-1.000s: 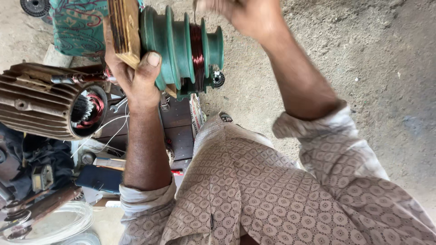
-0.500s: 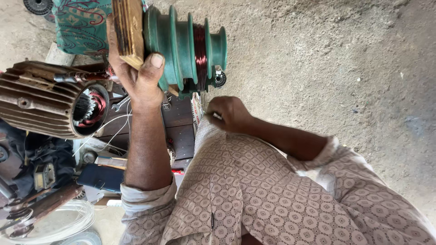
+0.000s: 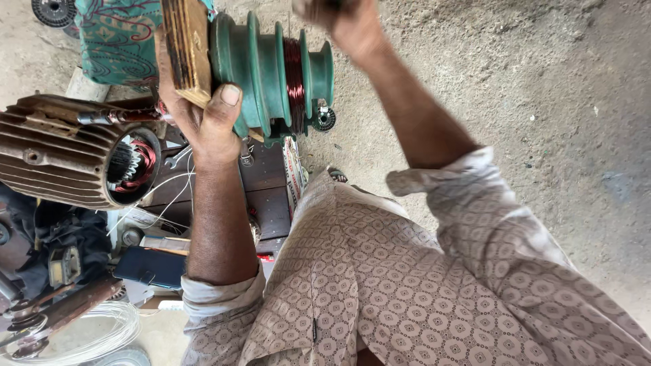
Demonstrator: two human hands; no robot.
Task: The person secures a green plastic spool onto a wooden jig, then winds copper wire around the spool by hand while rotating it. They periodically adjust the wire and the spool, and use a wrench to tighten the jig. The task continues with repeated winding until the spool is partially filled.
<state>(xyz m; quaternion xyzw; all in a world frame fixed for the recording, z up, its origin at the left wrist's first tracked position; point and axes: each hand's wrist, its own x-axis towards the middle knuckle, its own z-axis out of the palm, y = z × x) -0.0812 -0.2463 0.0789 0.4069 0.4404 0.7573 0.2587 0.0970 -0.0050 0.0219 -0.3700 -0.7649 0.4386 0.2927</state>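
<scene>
The left hand (image 3: 203, 115) is clamped on the wood block (image 3: 186, 51) at the end of the green spool (image 3: 271, 74), up near the top of the view with red wire (image 3: 293, 81) wound in one groove. The right hand (image 3: 346, 24) is raised by the spool's far end and blurry, so I cannot tell if its fingers are closed on anything. The thin wire could slip into the wrong groove or snap if the spool tips or the hand pulls too hard; half a second ago the right hand was low by the shirt (image 3: 407, 291), and now it is up high, while the left hand has stayed put.
</scene>
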